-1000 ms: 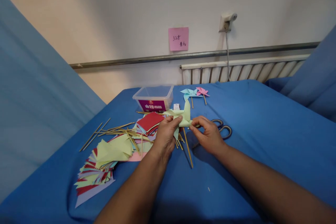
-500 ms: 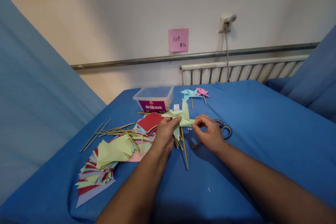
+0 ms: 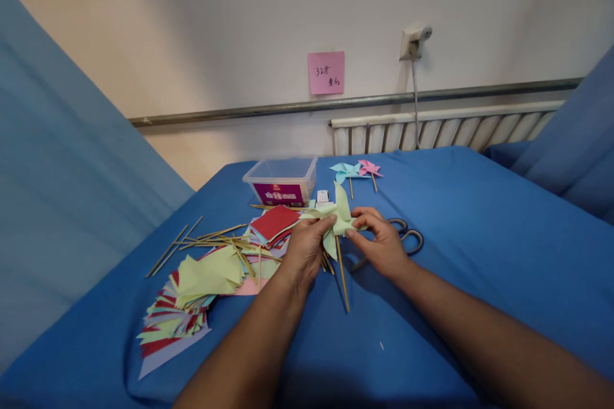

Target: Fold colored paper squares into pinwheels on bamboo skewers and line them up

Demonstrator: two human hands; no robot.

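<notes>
Pinching folded green paper pinwheel (image 3: pixel 338 217), thin wooden stick (image 3: pixel 342 281), both hands.

I see the table (image 3: pixel 480 255) carrying everything. At its centre, my left hand (image 3: pixel 303 249) and right hand (image 3: pixel 381 244) meet on the paper pinwheel (image 3: pixel 338 217), whose stick (image 3: pixel 342 281) points toward me. The scissors (image 3: pixel 407 236) lie just right of my right hand. The paper pile (image 3: pixel 192 300) and loose sticks (image 3: pixel 206 236) lie to the left. Behind the hands stands the plastic box (image 3: pixel 282 180); right of it lie two finished pinwheels (image 3: pixel 357 170). The radiator (image 3: pixel 446 128) stands behind the table.
</notes>
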